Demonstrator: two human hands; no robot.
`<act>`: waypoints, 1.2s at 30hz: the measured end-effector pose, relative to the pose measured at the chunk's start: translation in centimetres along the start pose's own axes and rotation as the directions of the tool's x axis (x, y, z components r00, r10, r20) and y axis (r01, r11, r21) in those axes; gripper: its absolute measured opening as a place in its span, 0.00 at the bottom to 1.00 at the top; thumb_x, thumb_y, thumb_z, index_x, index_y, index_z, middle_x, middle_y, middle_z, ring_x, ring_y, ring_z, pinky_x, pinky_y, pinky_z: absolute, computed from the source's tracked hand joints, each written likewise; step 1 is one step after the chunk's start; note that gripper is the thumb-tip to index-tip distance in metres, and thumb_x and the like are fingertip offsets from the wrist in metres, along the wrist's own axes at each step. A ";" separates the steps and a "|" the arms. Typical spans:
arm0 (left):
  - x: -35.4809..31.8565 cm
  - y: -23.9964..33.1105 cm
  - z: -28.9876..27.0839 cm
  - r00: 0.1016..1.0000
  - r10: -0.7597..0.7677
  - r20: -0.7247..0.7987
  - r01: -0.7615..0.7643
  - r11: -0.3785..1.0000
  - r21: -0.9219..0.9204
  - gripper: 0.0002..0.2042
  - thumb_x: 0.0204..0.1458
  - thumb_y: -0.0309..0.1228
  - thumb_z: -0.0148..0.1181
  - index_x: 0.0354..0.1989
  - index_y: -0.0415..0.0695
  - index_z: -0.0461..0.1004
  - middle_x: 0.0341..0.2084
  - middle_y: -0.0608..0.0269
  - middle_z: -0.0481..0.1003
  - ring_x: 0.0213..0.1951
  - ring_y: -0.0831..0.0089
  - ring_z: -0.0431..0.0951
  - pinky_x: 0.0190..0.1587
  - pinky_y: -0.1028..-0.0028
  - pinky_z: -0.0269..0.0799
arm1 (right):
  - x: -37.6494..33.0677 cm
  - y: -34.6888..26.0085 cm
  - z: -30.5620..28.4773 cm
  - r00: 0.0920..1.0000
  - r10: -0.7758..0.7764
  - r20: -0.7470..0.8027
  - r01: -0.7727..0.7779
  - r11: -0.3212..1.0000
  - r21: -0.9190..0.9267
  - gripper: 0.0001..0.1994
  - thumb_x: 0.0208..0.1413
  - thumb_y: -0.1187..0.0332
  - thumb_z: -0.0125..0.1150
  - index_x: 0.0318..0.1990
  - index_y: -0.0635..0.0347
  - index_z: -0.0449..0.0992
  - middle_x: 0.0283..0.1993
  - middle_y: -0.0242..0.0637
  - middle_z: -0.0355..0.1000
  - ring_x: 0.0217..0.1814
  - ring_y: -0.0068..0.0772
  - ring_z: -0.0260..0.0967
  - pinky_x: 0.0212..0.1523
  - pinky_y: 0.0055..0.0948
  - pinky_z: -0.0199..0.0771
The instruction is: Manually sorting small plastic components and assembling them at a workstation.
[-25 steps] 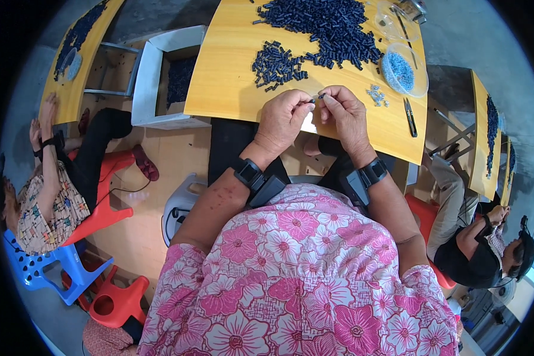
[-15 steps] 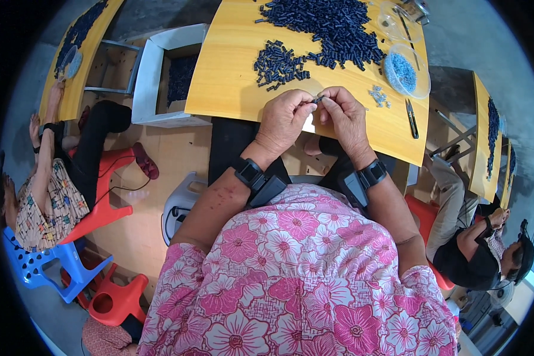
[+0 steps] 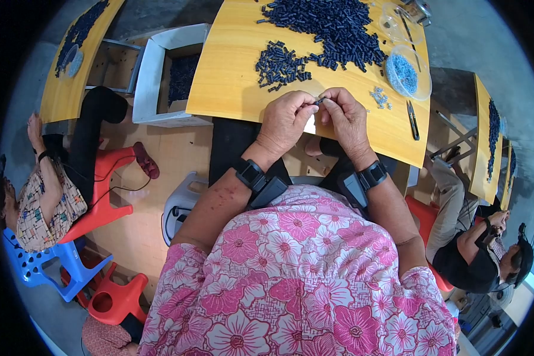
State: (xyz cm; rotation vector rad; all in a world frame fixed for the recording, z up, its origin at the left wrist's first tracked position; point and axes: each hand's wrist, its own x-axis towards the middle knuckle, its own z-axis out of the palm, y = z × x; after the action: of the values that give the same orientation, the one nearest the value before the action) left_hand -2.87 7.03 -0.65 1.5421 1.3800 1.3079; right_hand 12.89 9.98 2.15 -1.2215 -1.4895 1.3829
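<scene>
Just over the near edge of the yellow table (image 3: 231,89), my two hands meet fingertip to fingertip. My left hand (image 3: 286,120) pinches one end of a small black tubular part (image 3: 319,101). On its other end, the thumb and forefinger of my right hand (image 3: 346,118) are closed. Fingers cover most of the part, so its finer shape is hidden. Beyond my hands lies a small heap of similar black parts (image 3: 279,64), with a much larger dark pile (image 3: 332,26) behind it. Several tiny clear-blue pieces (image 3: 380,98) are scattered right of my right hand.
A clear tub of blue pieces (image 3: 404,74) stands at the right, near black-handled snips (image 3: 412,120). Further back are a clear lid (image 3: 397,22) and a metal container (image 3: 418,10). A white box (image 3: 147,89) holding dark parts sits left of the table. People sit at both sides.
My hands stay nearly in place, still pinching the small black part. The person at the left has drawn an arm back from their table.
</scene>
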 end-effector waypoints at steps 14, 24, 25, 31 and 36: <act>-0.1 0.3 -0.1 1.000 0.011 0.014 -0.011 1.000 -0.008 0.06 0.52 0.27 0.61 0.35 0.39 0.75 0.27 0.54 0.77 0.29 0.60 0.77 0.33 0.68 0.72 | 0.6 -0.4 -1.4 0.935 -0.310 0.171 0.352 0.771 -0.530 0.13 0.47 0.74 0.64 0.42 0.57 0.73 0.37 0.43 0.73 0.40 0.49 0.73 0.40 0.37 0.74; -0.1 0.3 -0.3 0.999 0.015 0.028 -0.016 1.000 0.025 0.06 0.52 0.27 0.60 0.35 0.38 0.75 0.26 0.53 0.76 0.28 0.62 0.77 0.32 0.69 0.73 | 1.1 -0.9 -1.7 0.871 -0.383 0.307 0.489 0.617 -0.617 0.15 0.43 0.72 0.66 0.41 0.54 0.72 0.35 0.41 0.71 0.39 0.47 0.73 0.38 0.38 0.75; -0.1 0.3 -0.3 1.000 0.012 0.028 -0.013 1.000 0.026 0.06 0.52 0.27 0.60 0.35 0.38 0.75 0.26 0.53 0.76 0.28 0.62 0.77 0.32 0.69 0.73 | 1.2 -1.1 -1.7 0.871 -0.381 0.309 0.489 0.618 -0.616 0.15 0.43 0.72 0.66 0.41 0.54 0.72 0.35 0.41 0.71 0.39 0.47 0.73 0.38 0.38 0.75; 0.0 0.8 -0.4 1.000 0.008 0.018 -0.009 1.000 0.017 0.05 0.50 0.27 0.61 0.31 0.38 0.75 0.26 0.52 0.76 0.30 0.55 0.77 0.34 0.64 0.72 | 1.1 -2.4 -1.5 0.850 -0.394 0.350 0.527 0.604 -0.598 0.13 0.49 0.83 0.54 0.42 0.59 0.71 0.35 0.44 0.70 0.37 0.50 0.72 0.38 0.36 0.73; 0.2 0.4 -0.3 1.000 -0.012 0.020 0.012 1.000 -0.004 0.06 0.50 0.28 0.61 0.31 0.38 0.75 0.26 0.52 0.76 0.30 0.55 0.77 0.34 0.63 0.72 | 1.3 -3.0 -1.5 0.853 -0.341 0.395 0.521 0.580 -0.626 0.09 0.51 0.82 0.54 0.40 0.60 0.71 0.36 0.45 0.70 0.38 0.52 0.71 0.38 0.35 0.73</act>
State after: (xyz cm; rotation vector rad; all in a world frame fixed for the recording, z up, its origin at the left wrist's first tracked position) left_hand -3.08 7.08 -0.11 1.5379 1.3715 1.2835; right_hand 13.56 11.74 5.20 -1.0031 -2.4540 0.5961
